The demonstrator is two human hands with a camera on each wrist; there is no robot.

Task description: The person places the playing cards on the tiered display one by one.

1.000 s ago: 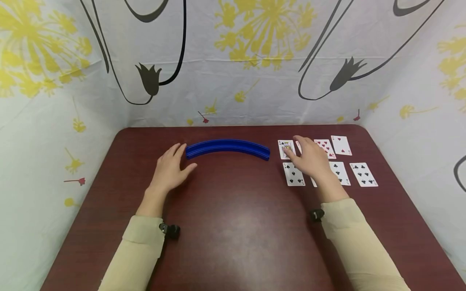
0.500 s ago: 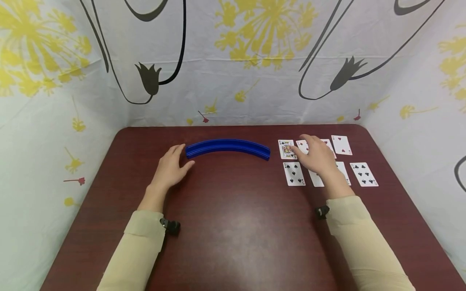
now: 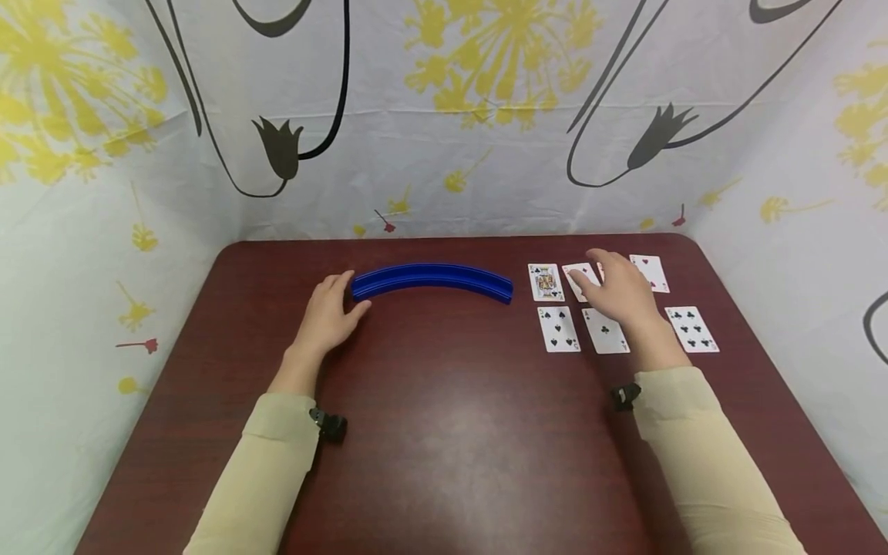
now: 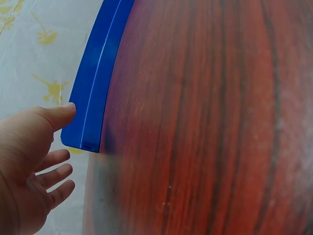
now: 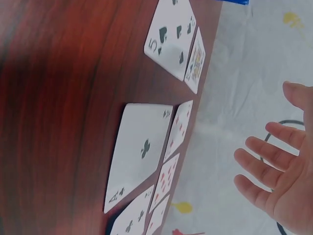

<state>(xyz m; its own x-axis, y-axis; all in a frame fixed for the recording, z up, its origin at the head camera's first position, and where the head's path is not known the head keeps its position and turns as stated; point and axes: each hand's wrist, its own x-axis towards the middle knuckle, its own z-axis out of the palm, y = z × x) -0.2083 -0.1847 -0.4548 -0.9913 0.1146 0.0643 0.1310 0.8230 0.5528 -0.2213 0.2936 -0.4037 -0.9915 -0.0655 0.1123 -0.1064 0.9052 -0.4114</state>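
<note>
My left hand [image 3: 324, 317] is at the left end of a curved blue card holder [image 3: 432, 275], fingers loosely spread. In the left wrist view, one fingertip overlaps the edge of the holder [image 4: 95, 83]. My right hand [image 3: 622, 291], fingers apart, hovers over two rows of face-up playing cards and holds nothing. A king of clubs [image 3: 546, 283] and a red diamond card [image 3: 578, 271] show in the back row. The front row has a five of spades [image 3: 558, 330], an ace of clubs [image 3: 606, 331] and a six of clubs [image 3: 692, 330]. My right hand partly hides the cards between.
A red heart card [image 3: 650, 272] ends the back row on the right. Everything lies on a dark reddish-brown table [image 3: 444, 432] with rounded far corners. White patterned cloth [image 3: 430, 169] hangs behind the table and along both sides.
My right hand has moved to the right over the cards, uncovering the king and the ace of clubs and covering another front-row club card. My left hand stays nearly still.
</note>
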